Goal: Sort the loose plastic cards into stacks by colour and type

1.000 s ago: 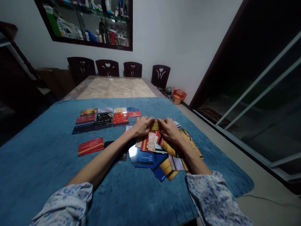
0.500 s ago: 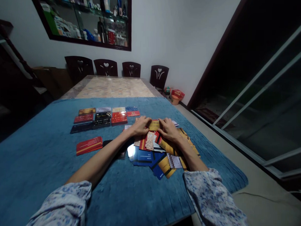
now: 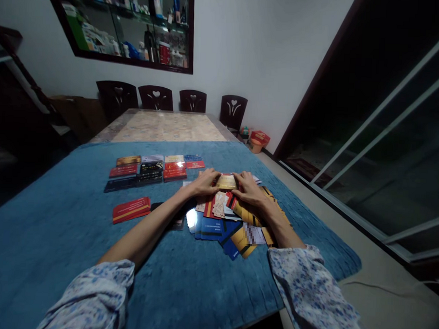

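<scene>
Between my two hands is a gold bank card [image 3: 226,181], gripped at its left end by my left hand [image 3: 206,182] and at its right end by my right hand [image 3: 248,187]. Whether several cards are stacked under it I cannot tell. Below my hands spreads a loose pile of cards: red and patterned ones [image 3: 209,208], dark blue ones [image 3: 211,228] and yellow ones with black stripes [image 3: 243,239]. More yellow cards [image 3: 275,205] lie partly hidden behind my right wrist.
Left of the pile, rows of stacked cards include red [image 3: 175,171], black [image 3: 149,177] and gold [image 3: 129,160] ones. Nearer me lies a fanned red stack [image 3: 131,210]. A blue cloth [image 3: 70,217] covers the table. Chairs [image 3: 155,97] stand behind it.
The gold card has tilted slightly between my hands and now catches the light. Both hands stay in nearly the same place; the view has shifted a little.
</scene>
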